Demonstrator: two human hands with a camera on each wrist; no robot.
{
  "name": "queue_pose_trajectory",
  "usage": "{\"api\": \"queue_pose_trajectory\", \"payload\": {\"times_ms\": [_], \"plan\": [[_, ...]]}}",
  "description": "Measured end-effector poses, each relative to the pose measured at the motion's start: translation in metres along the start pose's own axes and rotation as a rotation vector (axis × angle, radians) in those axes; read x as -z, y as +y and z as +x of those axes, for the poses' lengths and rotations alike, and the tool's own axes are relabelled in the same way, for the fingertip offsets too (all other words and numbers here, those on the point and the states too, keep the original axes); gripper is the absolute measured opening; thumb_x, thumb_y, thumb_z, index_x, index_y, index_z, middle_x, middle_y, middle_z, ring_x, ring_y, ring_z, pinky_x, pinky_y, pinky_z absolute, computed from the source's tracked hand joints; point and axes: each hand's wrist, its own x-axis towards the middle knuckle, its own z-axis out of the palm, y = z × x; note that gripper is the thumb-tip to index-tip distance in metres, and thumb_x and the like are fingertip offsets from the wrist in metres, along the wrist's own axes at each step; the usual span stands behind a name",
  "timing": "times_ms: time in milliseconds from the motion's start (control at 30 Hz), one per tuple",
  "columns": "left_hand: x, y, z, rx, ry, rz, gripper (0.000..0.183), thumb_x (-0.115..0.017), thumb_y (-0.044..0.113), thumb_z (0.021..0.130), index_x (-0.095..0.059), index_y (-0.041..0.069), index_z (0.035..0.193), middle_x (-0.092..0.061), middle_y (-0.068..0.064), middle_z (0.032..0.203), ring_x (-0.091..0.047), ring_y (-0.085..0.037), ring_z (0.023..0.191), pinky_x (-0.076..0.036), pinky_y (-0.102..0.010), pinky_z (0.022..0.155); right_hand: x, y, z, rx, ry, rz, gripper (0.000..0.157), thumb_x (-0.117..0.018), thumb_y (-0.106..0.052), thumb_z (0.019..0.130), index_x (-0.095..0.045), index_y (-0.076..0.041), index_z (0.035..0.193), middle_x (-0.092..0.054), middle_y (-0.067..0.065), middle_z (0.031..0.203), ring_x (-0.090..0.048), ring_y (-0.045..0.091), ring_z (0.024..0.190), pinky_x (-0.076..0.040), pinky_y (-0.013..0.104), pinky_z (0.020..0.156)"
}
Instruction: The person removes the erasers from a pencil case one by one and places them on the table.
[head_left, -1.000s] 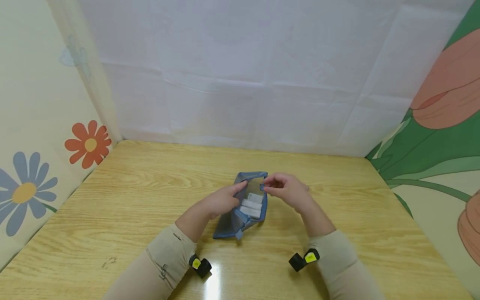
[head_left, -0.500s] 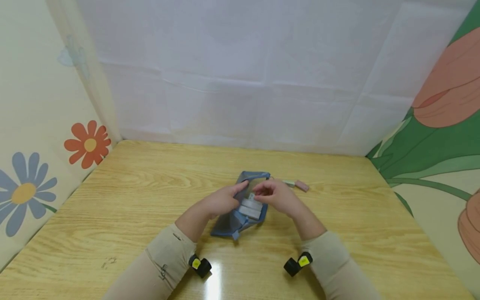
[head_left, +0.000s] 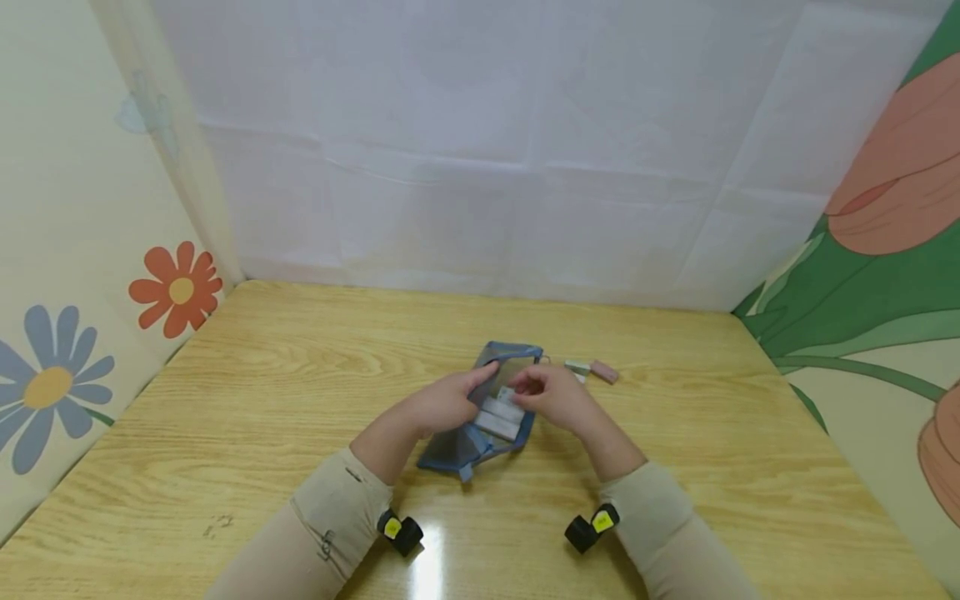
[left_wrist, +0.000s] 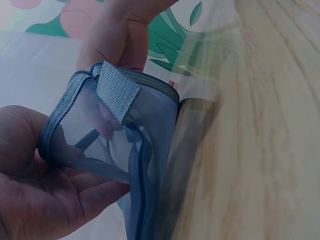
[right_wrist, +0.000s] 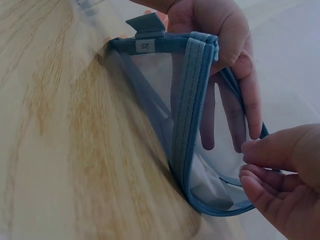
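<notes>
A blue-edged mesh zip pouch (head_left: 448, 448) lies on the table with its mouth spread. Several white blocks (head_left: 498, 423) show inside it. My left hand (head_left: 442, 403) grips the pouch's left wall; in the right wrist view its fingers (right_wrist: 250, 100) reach down along the mesh. My right hand (head_left: 558, 398) is at the right side of the mouth, its curled fingertips over the upper white block. In the right wrist view the thumb and fingers (right_wrist: 256, 185) nearly meet, and nothing shows between them. In the left wrist view a fabric tab (left_wrist: 117, 92) sticks up from the pouch.
Just right of the right hand, a pink block (head_left: 604, 372) and a green block (head_left: 577, 366) lie on the wooden table (head_left: 337, 333), with a bit of white beside them. A white cloth backdrop (head_left: 480, 192) hangs behind, with flower-printed panels either side.
My right hand has left the pouch's right rim and moved down and left over the mouth, uncovering the pink and green blocks. The pouch has turned slightly. The left hand keeps its grip.
</notes>
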Motion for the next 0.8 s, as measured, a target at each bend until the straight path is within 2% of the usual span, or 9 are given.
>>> {"api": "queue_pose_trajectory", "payload": {"times_ms": [300, 433, 800], "plan": [[0.000, 0.001, 0.000, 0.004, -0.022, -0.004, 0.081, -0.042, -0.016, 0.074, -0.022, 0.016, 0.146, -0.024, -0.010, 0.149, -0.031, -0.024, 0.122, -0.033, -0.036, 0.087, -0.004, 0.009, 0.003, -0.068, 0.032, -0.127, 0.015, -0.070, -0.007, 0.077, -0.069, -0.006, 0.092, -0.064, 0.002, 0.083, -0.058, 0.012, 0.076, -0.048, 0.026, 0.068], [0.000, 0.001, -0.001, 0.014, -0.019, -0.001, 0.082, -0.042, -0.016, 0.074, -0.022, 0.017, 0.146, -0.024, -0.011, 0.148, -0.031, -0.024, 0.123, -0.033, -0.037, 0.088, -0.008, 0.014, 0.005, -0.099, 0.025, -0.169, 0.016, -0.070, -0.008, 0.077, -0.069, -0.008, 0.093, -0.063, 0.001, 0.086, -0.057, 0.013, 0.078, -0.048, 0.028, 0.071], [-0.002, 0.001, -0.001, -0.004, -0.018, -0.009, 0.081, -0.040, -0.017, 0.073, -0.022, 0.013, 0.146, -0.022, -0.010, 0.149, -0.020, -0.022, 0.133, -0.031, -0.038, 0.092, -0.015, 0.020, 0.005, -0.021, 0.056, -0.290, 0.015, -0.070, -0.006, 0.076, -0.070, -0.004, 0.090, -0.061, 0.006, 0.086, -0.057, 0.017, 0.079, -0.048, 0.029, 0.071]]}}
